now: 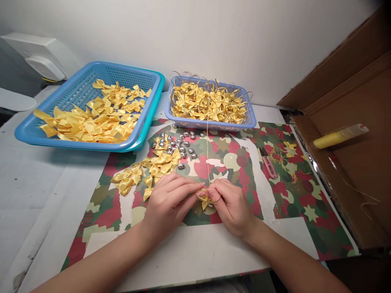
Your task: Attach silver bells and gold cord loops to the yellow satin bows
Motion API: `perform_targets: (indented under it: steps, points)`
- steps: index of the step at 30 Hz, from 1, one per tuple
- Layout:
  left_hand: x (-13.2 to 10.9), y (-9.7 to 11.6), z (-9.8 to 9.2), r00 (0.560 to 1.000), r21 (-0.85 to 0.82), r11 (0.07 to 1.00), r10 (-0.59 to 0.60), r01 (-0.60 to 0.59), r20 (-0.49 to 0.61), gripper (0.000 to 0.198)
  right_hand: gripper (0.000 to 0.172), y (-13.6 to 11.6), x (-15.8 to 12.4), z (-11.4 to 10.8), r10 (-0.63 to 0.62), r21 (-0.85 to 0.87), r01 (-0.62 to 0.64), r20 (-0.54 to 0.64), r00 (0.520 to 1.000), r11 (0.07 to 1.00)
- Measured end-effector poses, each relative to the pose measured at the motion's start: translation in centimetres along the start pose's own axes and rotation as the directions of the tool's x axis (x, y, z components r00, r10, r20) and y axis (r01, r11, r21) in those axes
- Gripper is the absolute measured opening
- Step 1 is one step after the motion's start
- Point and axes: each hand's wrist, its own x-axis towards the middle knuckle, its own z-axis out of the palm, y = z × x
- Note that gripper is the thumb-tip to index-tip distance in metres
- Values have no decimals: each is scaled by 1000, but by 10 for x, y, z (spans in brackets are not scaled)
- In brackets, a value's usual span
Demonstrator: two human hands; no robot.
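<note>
Near the middle of the table my left hand [172,199] and my right hand [233,207] meet, fingers closed. Between them they pinch a small loop of gold cord [200,199]. A yellow satin bow [204,206] shows just below the loop, partly covered by my fingers. A thin gold strand [208,150] runs from my hands toward the far basket. Beyond my left hand lie several loose yellow bows [160,162] and several shiny silver beads [181,166].
A blue basket [23,132] with yellow bows stands at the left. Another blue basket [210,124], full of bows on gold loops, sits at the back. Pink thread snips [269,167] lie at right among thread scraps. A yellow spool [332,138] juts from the cardboard wall [351,101].
</note>
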Motion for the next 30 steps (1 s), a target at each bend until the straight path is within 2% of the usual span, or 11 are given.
perform_targets:
  steps: [6, 11, 18, 25, 30]
  points:
    - [0, 1, -1, 1000, -66, 998, -5, 6, 13, 13, 26, 2, 1, -2, -8, -2, 9, 38, 999, 1000]
    - [2, 6, -2, 982, -132, 975, -166, 178, 94, 8, 26, 3, 2, -2, -53, -39, 55, 33, 998, 998]
    - [4, 9, -5, 950, -168, 942, -265, 291, 163, 15, 20, 3, 2, -6, -69, -35, 70, 45, 997, 997]
    - [2, 8, -5, 956, -171, 946, -248, 274, 159, 13, 14, 2, 4, -11, -76, -122, 84, 66, 995, 989]
    - [2, 10, -4, 958, -178, 954, -207, 243, 197, 13, 14, 0, 5, -11, -56, -108, 63, 70, 996, 992]
